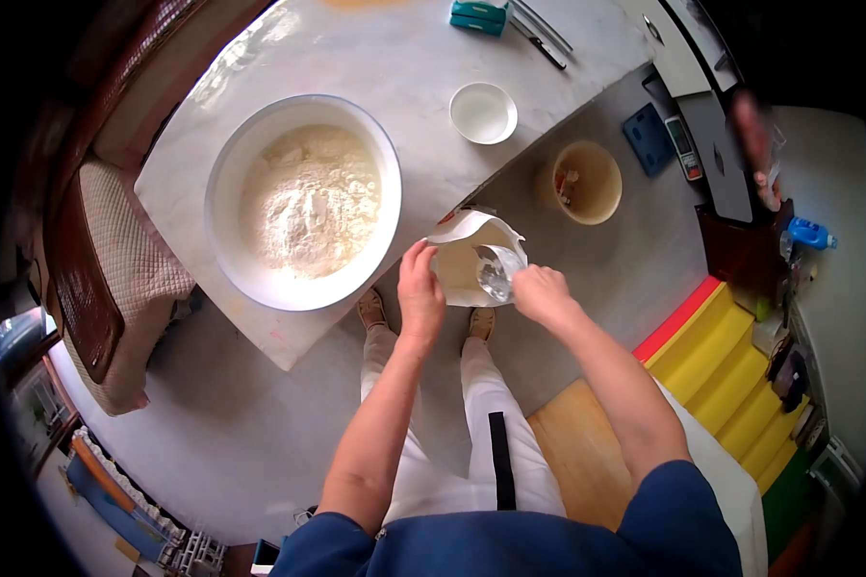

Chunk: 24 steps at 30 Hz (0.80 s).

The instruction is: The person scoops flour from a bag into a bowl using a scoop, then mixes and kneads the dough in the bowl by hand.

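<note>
Simultaneously, left hand [421,296], fingers clamped on a white bag [462,226]; at right, right hand [545,291], fingers clasping a shiny scoop [494,274].

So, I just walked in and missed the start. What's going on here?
Someone is standing by a table, busy with a bag and scoop. Their left hand holds the side of the open bag, while the right hand grips the shiny scoop at its mouth. On the table, a large bowl contains pale powder; a small white bowl sits nearby.
</note>
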Each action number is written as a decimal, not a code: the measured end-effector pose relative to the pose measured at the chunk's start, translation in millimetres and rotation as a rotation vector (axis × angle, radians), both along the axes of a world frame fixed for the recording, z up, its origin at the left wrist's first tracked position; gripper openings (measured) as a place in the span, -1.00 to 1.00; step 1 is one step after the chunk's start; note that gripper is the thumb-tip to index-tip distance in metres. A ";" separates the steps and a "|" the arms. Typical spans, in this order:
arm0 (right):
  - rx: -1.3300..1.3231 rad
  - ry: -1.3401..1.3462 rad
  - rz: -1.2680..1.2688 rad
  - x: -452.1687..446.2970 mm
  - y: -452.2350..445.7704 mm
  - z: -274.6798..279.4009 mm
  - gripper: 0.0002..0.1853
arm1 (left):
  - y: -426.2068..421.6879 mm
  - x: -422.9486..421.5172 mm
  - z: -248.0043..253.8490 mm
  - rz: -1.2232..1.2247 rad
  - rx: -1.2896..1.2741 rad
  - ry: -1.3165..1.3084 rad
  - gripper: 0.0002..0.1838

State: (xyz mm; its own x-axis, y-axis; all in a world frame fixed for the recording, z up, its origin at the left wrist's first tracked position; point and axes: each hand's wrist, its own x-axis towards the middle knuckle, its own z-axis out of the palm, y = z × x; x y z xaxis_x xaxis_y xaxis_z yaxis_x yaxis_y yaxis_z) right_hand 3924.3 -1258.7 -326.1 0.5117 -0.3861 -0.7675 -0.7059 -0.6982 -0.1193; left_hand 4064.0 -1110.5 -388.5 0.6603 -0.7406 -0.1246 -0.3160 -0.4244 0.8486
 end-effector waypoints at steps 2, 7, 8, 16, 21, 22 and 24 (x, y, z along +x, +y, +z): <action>0.008 0.003 -0.015 3.7 0.1 -58.1 -0.81 | -8.4 -15.2 -25.0 -0.043 0.008 -0.025 -0.45; 0.053 0.153 -0.095 -6.9 4.9 -171.2 -0.76 | -20.3 -20.9 -61.6 -0.128 0.154 -0.150 -0.32; 0.080 0.184 -0.114 -11.7 5.6 -185.1 -0.75 | -20.4 -20.0 -65.7 -0.134 0.195 -0.139 -0.31; 0.224 0.038 -0.303 -58.4 12.9 -241.1 -0.73 | -22.5 -4.7 -100.1 -0.312 0.510 -0.309 -0.38; 0.266 -0.070 -0.389 -59.0 11.5 -251.6 -0.72 | -17.7 6.8 -129.0 -0.345 0.552 -0.437 -0.59; 0.277 -0.084 -0.403 -59.4 13.0 -255.9 -0.71 | -19.3 7.9 -124.7 -0.341 0.535 -0.432 -0.64; 0.280 -0.052 -0.432 -56.5 19.2 -264.1 -0.70 | -22.8 7.5 -114.4 -0.331 0.500 -0.412 -0.73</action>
